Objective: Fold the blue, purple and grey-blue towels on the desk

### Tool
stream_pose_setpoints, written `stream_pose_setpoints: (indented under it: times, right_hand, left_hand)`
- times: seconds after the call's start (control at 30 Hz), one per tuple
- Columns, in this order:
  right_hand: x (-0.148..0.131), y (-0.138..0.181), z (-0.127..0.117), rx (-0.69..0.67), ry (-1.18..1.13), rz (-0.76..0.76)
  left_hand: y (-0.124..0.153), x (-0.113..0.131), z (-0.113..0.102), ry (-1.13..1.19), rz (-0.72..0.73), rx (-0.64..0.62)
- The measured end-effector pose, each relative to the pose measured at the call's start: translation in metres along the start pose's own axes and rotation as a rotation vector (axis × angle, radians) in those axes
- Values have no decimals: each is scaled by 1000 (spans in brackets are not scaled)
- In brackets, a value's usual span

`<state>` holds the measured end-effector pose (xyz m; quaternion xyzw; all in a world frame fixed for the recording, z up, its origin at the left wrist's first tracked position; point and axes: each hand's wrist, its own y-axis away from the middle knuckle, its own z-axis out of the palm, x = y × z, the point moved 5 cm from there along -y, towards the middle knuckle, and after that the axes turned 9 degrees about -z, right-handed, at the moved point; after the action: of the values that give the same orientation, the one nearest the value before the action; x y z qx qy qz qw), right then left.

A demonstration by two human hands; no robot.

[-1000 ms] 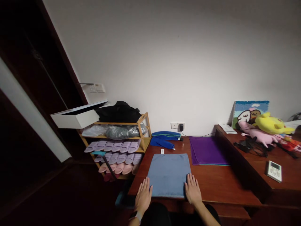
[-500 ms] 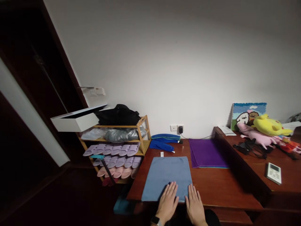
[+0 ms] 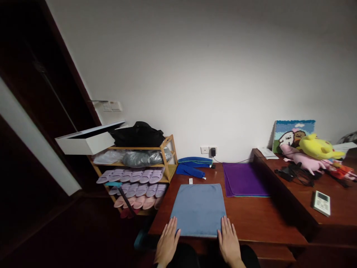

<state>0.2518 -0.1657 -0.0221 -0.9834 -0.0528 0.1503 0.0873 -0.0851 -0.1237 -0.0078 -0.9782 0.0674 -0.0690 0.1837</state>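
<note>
A blue-grey cloth [image 3: 198, 208] lies flat on the wooden table [image 3: 256, 219], its near edge close to the table's front. My left hand [image 3: 167, 238] rests palm down at the cloth's near left corner, fingers stretched out. At the near right corner lies my right hand [image 3: 228, 238], also flat, with its fingertips along the cloth's right edge. Neither hand grips anything. Behind the cloth are folded blue cloths [image 3: 192, 167], and a purple cloth [image 3: 245, 179] is spread to the right at the back. A small white tag [image 3: 190, 181] touches the cloth's far edge.
Left of the table stands a wooden rack [image 3: 166, 163] with several slippers [image 3: 145, 175], a black bag [image 3: 138, 134] and a white box [image 3: 86, 143]. On the raised surface at right are plush toys [image 3: 318, 147], black cables [image 3: 295, 175] and a white device [image 3: 322, 203].
My left hand has slid left from the cloth's near middle to its left corner. My right hand stays by the right edge. The view has shifted slightly.
</note>
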Motion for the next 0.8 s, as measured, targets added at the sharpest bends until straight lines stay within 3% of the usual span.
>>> stream_pose_setpoints:
  times: [0.17,0.27,0.37,0.5,0.6,0.7,0.8]
  right_hand:
    - [1,1,1,4,-1,-9]
    - [1,1,1,0,-5,-14]
    - [-1,1,0,1,-14,-27]
    - [0,1,-1,7,-21,-24]
    - [1,0,1,-20,-20,-19]
    - [2,-1,3,-35,-12,-10]
    - [2,-2,4,-14,-6,-3]
  left_hand:
    - [5,-12,3,-16,-44,16]
    - [7,-1,-5,-29,-85,76]
    - [5,45,-17,5,7,79]
    - [-1,149,-23,122,285,-52]
    - [-4,214,-16,205,362,-117]
    - [-4,233,0,240,300,-143]
    - [2,203,16,211,224,-131]
